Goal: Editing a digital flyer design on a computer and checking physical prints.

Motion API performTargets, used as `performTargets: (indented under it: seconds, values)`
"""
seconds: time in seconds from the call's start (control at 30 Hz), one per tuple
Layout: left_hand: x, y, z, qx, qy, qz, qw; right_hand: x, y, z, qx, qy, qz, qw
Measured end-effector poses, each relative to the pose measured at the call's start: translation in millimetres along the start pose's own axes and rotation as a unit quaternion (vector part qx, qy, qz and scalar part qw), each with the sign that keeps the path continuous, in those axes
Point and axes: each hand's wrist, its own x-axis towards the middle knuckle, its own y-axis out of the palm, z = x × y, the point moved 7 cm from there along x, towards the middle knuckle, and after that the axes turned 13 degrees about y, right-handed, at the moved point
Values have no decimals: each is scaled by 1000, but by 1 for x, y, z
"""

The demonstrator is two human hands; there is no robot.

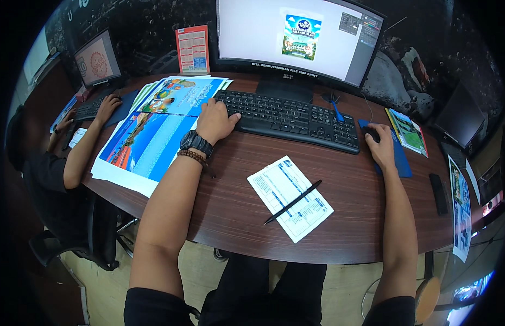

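My left hand (214,120) rests at the left end of a black keyboard (296,119), its thumb stretched out and its fingers over the keys, holding nothing. A dark watch (196,142) and a beaded bracelet (193,157) circle that wrist. My right hand (380,142) lies over a black computer mouse (371,134) on a blue mouse pad (402,157). Between my forearms lies a white printed form (285,195) with a black pen (293,202) slanting across it. Behind the keyboard, a large monitor (252,38) shows a colourful poster design and tool panels.
Large printed sheets (155,136) cover the desk left of my forearm. A red desk calendar (193,50) stands behind them. Further left, a co-worker (51,179) sits at another screen (98,60). Booklets (407,133) and a black phone-like slab (438,194) lie at the right.
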Motion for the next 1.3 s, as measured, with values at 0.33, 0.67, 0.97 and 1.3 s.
performTargets:
  seconds: [0.33, 0.67, 0.97, 1.3]
  values:
    - [-2, 0, 2, -3, 15, -69, 997, -1, 1, 4, 3, 2, 11, 1000]
    - [-2, -4, 1, -24, -9, -65, 998, -14, -12, 70, -50, -134, -101, 985]
    - [-1, 7, 21, -58, 22, -112, 992, -34, 127, 223, -19, -229, 91, 969]
    - [-2, 3, 18, -69, -11, -26, 997, -16, 99, 200, -23, -219, 25, 975]
